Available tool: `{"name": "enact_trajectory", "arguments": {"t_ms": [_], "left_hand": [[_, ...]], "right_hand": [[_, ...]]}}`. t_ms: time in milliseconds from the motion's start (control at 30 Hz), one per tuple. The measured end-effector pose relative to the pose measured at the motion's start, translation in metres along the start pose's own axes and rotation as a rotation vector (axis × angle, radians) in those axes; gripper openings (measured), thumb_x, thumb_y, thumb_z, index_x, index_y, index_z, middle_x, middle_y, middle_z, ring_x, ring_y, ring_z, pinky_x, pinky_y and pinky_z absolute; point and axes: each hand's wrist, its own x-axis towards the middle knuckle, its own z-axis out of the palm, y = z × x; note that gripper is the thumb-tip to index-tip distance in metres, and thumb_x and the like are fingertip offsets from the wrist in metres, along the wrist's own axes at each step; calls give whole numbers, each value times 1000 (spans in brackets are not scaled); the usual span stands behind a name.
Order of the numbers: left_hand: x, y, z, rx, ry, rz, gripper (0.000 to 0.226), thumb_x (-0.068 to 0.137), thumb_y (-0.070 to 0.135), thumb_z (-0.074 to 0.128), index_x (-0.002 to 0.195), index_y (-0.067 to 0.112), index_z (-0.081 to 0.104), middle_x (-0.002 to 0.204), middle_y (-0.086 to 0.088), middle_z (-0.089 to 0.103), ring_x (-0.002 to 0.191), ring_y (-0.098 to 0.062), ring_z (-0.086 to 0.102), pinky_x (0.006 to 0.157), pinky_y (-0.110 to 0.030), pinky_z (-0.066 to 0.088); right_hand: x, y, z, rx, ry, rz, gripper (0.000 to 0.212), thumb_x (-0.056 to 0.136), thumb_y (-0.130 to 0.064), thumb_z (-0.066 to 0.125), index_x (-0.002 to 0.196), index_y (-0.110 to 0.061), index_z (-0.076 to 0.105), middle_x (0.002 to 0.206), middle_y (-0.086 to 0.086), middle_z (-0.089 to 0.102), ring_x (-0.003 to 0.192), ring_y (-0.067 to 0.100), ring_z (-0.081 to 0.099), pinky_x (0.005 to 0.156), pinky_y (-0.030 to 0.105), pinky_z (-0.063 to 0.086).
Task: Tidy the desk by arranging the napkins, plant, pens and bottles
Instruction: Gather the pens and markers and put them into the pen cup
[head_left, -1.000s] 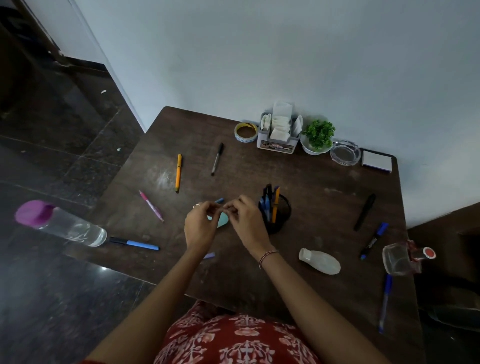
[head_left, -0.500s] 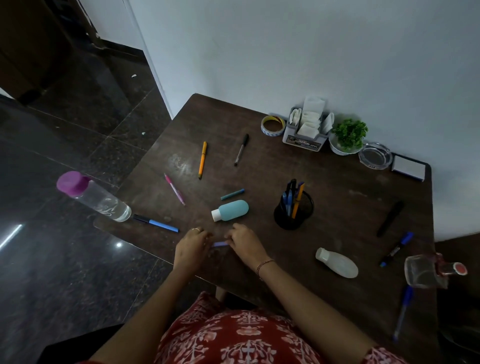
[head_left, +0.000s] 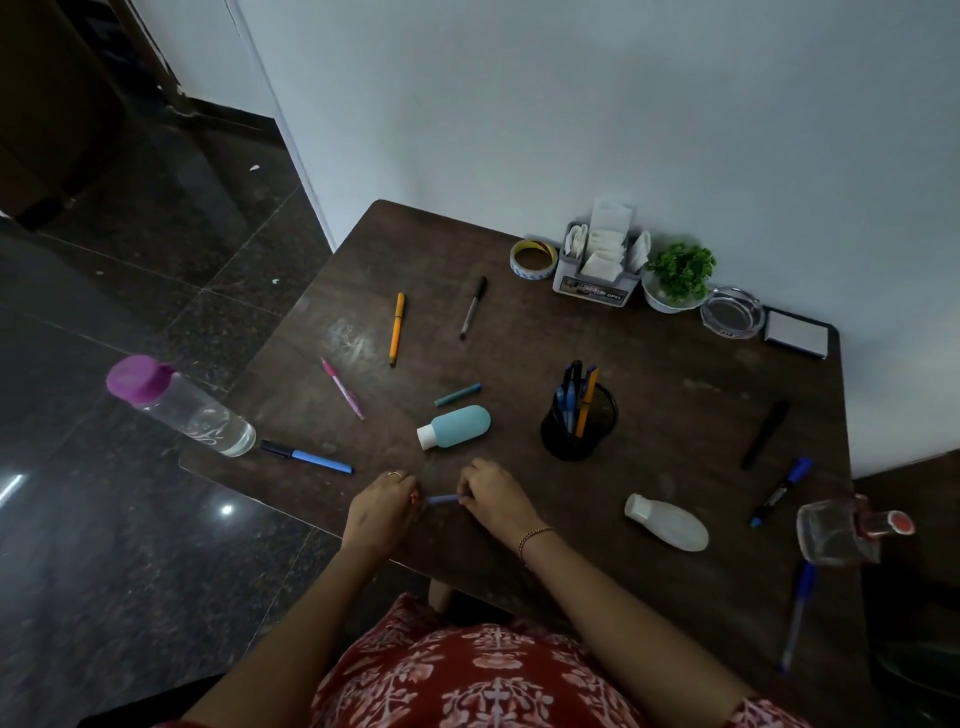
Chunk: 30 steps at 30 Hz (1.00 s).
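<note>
Red floral-print garment (head_left: 483, 680), beaded wrist bracelet (head_left: 532, 538), finger ring (head_left: 395, 474)

wall (head_left: 623, 104): plain pale, unmarked | floor (head_left: 130, 519): dark polished speckled stone tiles, small light glints at left | tabletop (head_left: 675, 374): dark brown wood, scuffed, pushed against the wall | door frame (head_left: 171, 67): dark, upper left | light: dim

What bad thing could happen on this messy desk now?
1. The water bottle with the purple cap lies at the desk's left edge, partly past it, so a bump could roll it off.
2. The glass bottle lies at the right edge and might fall and break.
3. The blue pen nearby could roll off too.
</note>
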Motion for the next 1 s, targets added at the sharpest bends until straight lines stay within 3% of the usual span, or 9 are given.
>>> {"name": "enact_trajectory", "arguments": {"t_ms": [200, 300, 467, 567, 667, 1000], "left_hand": [[9, 11, -3, 5, -20, 63, 15, 93, 28, 50, 102, 23, 61, 100, 3, 62, 93, -12, 56, 66, -21, 37], [13, 17, -4, -89, 47, 78, 16, 91, 25, 55, 105, 25, 63, 99, 3, 62, 90, -12, 57, 67, -21, 38], [30, 36, -14, -433, 229, 125, 15, 82, 11, 69, 94, 18, 73, 93, 3, 71, 84, -6, 65, 77, -25, 55], [41, 56, -26, -671, 289, 73, 17, 80, 7, 71, 94, 15, 73, 94, 3, 72, 84, -2, 66, 78, -12, 52], [51, 75, -36, -792, 313, 53, 17, 79, 7, 72, 95, 13, 74, 92, 5, 72, 85, 4, 66, 74, -7, 50], [69, 128, -67, -913, 341, 166, 14, 79, 6, 73, 90, 13, 72, 84, 17, 68, 82, 5, 66, 73, -9, 49]], "right_hand": [[-6, 8, -8, 49, -35, 83, 10, 88, -13, 59, 98, -13, 61, 107, 5, 57, 99, 18, 55, 87, 32, 50], [-12, 17, -18, 159, 5, 161, 10, 88, -13, 61, 98, -14, 61, 107, 3, 60, 99, 15, 57, 88, 30, 50], [-24, 31, -39, 410, 145, 296, 13, 86, -11, 63, 99, -14, 63, 103, 0, 64, 91, 5, 56, 77, 16, 44], [-30, 38, -52, 553, 237, 363, 13, 85, -12, 65, 97, -15, 67, 101, -1, 66, 91, 3, 55, 81, 16, 43], [-38, 43, -64, 634, 316, 401, 13, 85, -12, 66, 97, -15, 68, 100, -2, 66, 93, 5, 57, 84, 19, 47], [-52, 48, -94, 397, 463, 293, 16, 87, -14, 64, 102, -13, 68, 105, 0, 68, 97, 8, 62, 79, 10, 41]]}}
